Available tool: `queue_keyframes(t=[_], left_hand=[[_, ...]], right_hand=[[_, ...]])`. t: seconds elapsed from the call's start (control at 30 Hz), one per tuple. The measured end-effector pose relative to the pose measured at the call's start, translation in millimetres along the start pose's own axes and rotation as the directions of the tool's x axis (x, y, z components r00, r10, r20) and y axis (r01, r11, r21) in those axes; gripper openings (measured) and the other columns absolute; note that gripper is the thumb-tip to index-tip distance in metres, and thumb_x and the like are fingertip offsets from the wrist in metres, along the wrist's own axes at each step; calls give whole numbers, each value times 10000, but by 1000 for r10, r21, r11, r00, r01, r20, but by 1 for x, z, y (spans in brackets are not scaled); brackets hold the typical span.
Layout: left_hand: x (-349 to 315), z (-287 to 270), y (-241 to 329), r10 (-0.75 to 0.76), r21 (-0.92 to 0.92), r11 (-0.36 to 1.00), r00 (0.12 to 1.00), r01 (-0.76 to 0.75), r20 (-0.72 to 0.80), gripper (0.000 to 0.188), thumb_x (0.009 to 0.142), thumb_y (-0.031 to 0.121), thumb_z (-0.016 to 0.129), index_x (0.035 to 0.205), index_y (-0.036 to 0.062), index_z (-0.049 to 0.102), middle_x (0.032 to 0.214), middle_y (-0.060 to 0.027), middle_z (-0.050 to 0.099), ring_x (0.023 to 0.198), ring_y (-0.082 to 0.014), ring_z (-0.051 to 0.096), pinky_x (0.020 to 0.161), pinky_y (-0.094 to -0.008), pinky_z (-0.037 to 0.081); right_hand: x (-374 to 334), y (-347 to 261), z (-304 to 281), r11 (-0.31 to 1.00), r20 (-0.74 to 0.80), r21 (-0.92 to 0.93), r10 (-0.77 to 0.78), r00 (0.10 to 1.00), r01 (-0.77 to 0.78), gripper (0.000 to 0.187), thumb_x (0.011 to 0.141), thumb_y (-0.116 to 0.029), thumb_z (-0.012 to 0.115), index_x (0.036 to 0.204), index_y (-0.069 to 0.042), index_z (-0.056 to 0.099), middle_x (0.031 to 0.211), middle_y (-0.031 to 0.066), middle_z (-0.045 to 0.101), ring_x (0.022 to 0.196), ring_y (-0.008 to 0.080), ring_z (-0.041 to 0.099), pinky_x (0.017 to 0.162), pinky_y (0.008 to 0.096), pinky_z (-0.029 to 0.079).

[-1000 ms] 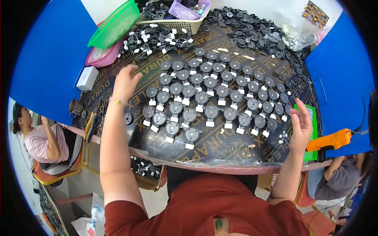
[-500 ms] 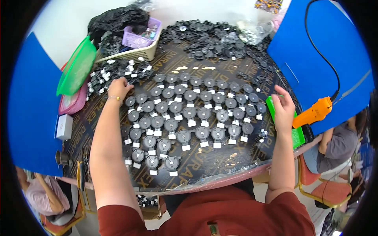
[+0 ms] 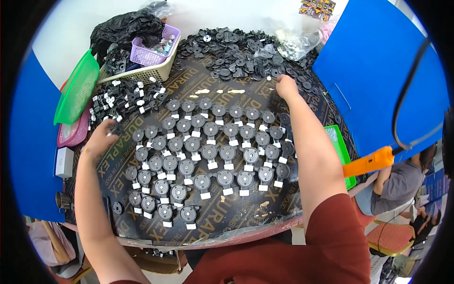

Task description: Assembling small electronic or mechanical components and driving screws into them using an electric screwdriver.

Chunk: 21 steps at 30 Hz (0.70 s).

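Note:
My left hand is beside the pile of black plastic parts with white ends, its fingers closed on a small black plastic part. My right hand reaches to the near edge of the heap of black discs. Its fingers are curled together, and what they hold, if anything, is hidden. A small white piece lies just left of those fingertips. Between my arms, rows of assembled round black parts with white tabs cover the dark tabletop.
An orange electric screwdriver hangs on its cable over a green tray at right. Back left are a cream basket, a purple basket and a green sieve. Blue panels flank the table; other people sit beyond them.
My right hand has moved from beside the green tray to the disc heap. My left hand has come away from the parts pile, toward me, with a black part. The view has shifted.

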State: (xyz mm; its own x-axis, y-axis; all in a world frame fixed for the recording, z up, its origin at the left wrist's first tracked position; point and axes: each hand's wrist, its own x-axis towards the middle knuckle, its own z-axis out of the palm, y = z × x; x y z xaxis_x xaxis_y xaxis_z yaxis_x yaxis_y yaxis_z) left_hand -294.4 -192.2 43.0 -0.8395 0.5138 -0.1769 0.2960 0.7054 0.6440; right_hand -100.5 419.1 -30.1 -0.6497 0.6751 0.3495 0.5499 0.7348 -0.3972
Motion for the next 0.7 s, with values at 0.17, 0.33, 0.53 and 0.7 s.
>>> queue_keyframes(t=[0.17,0.33,0.53,0.7], left_hand=[[-126,21,70,44,-675,717,977,-175,-208,582,765,117,694,1282,58,432,739,-7,529,583,-89,507,496,-213,420],[-206,94,116,29,-896,381,972,-228,-235,771,770,213,796,1352,25,326,612,-71,586,542,-185,655,456,-245,531],[-203,183,183,232,-980,-93,961,179,153,665,902,81,615,1461,111,257,1114,-257,607,979,-393,673,785,-432,581],[-181,224,211,361,-951,-114,904,289,231,426,1014,147,419,1424,103,312,1270,-263,542,1131,-377,602,947,-455,495]], right_hand=[[14,-2,-33,970,554,-213,23,832,115,361,715,-275,774,981,-38,716,977,173,710,943,332,674,836,396,526],[30,-11,-12,815,776,-337,-43,629,471,425,565,-199,864,919,-18,713,891,142,712,861,306,684,751,397,543],[30,-37,12,913,415,-65,-343,843,403,370,822,-102,599,1186,-65,653,1180,211,638,1091,360,626,940,435,505],[15,-44,45,921,335,-216,-240,911,323,314,901,-94,506,1198,-52,598,1260,272,552,1134,423,581,936,483,498]])
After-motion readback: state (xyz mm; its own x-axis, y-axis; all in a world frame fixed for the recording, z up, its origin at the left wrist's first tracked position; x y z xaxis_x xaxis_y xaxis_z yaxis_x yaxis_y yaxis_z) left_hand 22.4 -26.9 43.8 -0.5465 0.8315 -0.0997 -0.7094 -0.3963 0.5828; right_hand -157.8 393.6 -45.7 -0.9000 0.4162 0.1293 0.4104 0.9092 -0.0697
